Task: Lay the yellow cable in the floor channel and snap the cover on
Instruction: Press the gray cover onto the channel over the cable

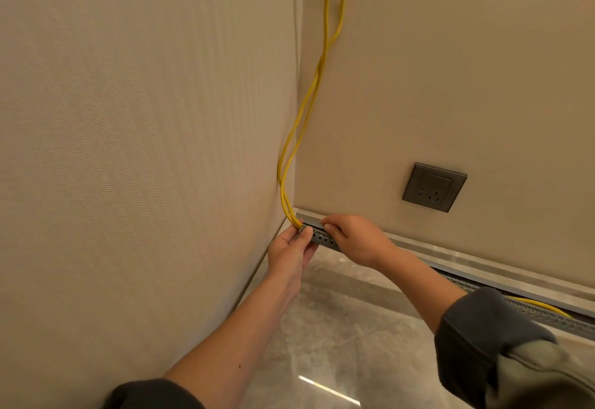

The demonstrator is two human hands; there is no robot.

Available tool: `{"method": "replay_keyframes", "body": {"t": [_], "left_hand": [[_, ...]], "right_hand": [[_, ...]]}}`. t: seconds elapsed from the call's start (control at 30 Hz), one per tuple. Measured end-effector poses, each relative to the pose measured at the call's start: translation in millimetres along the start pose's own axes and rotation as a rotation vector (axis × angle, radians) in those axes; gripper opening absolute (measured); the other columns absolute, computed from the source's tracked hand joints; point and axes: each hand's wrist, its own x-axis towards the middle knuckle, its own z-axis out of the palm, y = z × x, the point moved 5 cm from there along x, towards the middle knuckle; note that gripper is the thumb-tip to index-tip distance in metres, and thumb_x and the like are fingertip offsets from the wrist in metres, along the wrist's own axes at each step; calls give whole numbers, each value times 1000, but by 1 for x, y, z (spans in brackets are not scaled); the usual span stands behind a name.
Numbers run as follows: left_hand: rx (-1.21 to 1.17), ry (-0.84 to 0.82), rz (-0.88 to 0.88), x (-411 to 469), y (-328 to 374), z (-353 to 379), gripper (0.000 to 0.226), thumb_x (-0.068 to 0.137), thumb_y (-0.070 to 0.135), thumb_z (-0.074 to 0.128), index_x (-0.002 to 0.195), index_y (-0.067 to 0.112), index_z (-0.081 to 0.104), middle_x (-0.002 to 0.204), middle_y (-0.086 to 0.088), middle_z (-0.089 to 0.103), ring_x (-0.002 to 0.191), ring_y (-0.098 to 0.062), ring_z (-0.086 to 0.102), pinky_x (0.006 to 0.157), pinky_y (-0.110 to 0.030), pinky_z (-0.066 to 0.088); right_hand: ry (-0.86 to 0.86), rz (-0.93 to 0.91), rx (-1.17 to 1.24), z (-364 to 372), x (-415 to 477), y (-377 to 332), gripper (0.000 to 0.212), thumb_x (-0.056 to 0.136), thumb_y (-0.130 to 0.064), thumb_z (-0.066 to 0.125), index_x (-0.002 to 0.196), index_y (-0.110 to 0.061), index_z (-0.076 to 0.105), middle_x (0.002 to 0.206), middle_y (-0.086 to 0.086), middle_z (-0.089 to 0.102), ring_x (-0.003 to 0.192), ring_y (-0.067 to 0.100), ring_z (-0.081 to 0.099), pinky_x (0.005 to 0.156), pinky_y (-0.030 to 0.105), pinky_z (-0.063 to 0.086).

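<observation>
In the corner, the left hand (291, 249) is closed, fingertips pinching the doubled yellow round cable (317, 86) where it drops down the wall into the end of the grey slotted plastic floor channel (322, 238). Just beside it, the right hand (354, 239) curls its fingers over the channel's upper edge. Farther right, the cable lies inside the open channel.

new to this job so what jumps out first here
The yellow cable hanging in two strands down the wall corner stands out. At its foot the left hand pinches it and the right hand grips the grey channel along the wall base. A dark socket sits on the right wall.
</observation>
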Motion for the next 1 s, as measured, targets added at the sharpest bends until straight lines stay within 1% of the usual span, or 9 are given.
{"method": "replay_keyframes", "body": {"t": [0.13, 0.2, 0.27, 0.33, 0.43, 0.57, 0.73, 0.87, 1.0], "left_hand": [[44, 18, 27, 0, 0, -2, 17, 93, 1, 54, 105, 9, 64, 97, -8, 69, 92, -15, 66, 74, -18, 57], [49, 25, 30, 0, 0, -2, 18, 93, 1, 54, 108, 6, 63, 97, -10, 69, 92, -16, 66, 74, -19, 57], [64, 31, 31, 1, 0, -4, 18, 93, 2, 55, 108, 5, 63, 98, -12, 70, 92, -18, 67, 74, -19, 57], [65, 41, 34, 1, 0, -5, 18, 93, 2, 55, 109, 4, 63, 98, -13, 70, 91, -19, 68, 73, -19, 57], [58, 53, 34, 2, -1, -5, 17, 92, 1, 55, 109, 3, 61, 95, -11, 69, 87, -16, 67, 70, -18, 57], [66, 63, 41, 3, -1, -5, 18, 92, 2, 56, 109, 3, 60, 93, -10, 68, 86, -16, 67, 69, -17, 57], [68, 36, 55, 3, -4, -9, 23, 91, 7, 59, 114, 8, 59, 98, -11, 69, 90, -18, 67, 73, -20, 57], [112, -27, 61, 3, -5, -12, 20, 91, 9, 59, 109, 17, 63, 91, -7, 66, 88, -15, 66, 73, -21, 56], [157, -2, 55, 6, -5, -14, 20, 91, 8, 59, 108, 17, 62, 91, -9, 67, 88, -17, 67, 74, -22, 56]], "right_hand": [[-14, 12, 52, -1, 0, -2, 26, 98, -20, 40, 104, -21, 65, 92, 2, 66, 77, 17, 50, 63, 29, 35], [-35, 20, 78, -1, -2, -4, 25, 97, -24, 42, 106, -21, 65, 86, -3, 61, 75, 15, 50, 59, 29, 34], [-56, 23, 110, -2, -4, -6, 22, 94, -32, 49, 106, -23, 64, 83, -6, 62, 71, 14, 53, 56, 28, 38], [-72, 11, 103, -2, -5, -8, 22, 90, -35, 55, 106, -23, 64, 85, -4, 65, 72, 15, 56, 60, 31, 43], [-78, 47, 130, 1, -4, -6, 21, 88, -30, 57, 105, -23, 67, 86, 0, 68, 73, 19, 59, 64, 35, 47], [-52, 175, 255, 7, -1, -2, 15, 82, -24, 59, 93, -27, 69, 82, -1, 68, 72, 20, 61, 66, 38, 52], [-51, 291, 398, 10, 2, 2, 13, 79, -19, 63, 87, -25, 69, 87, 2, 68, 79, 20, 62, 71, 37, 52], [-60, 302, 439, 11, 2, 5, 11, 77, -17, 65, 84, -22, 71, 88, 8, 70, 83, 25, 65, 74, 40, 53], [-5, 257, 377, 13, -5, 2, 9, 80, -23, 62, 83, -26, 70, 81, -1, 70, 76, 19, 64, 69, 38, 52]]}}
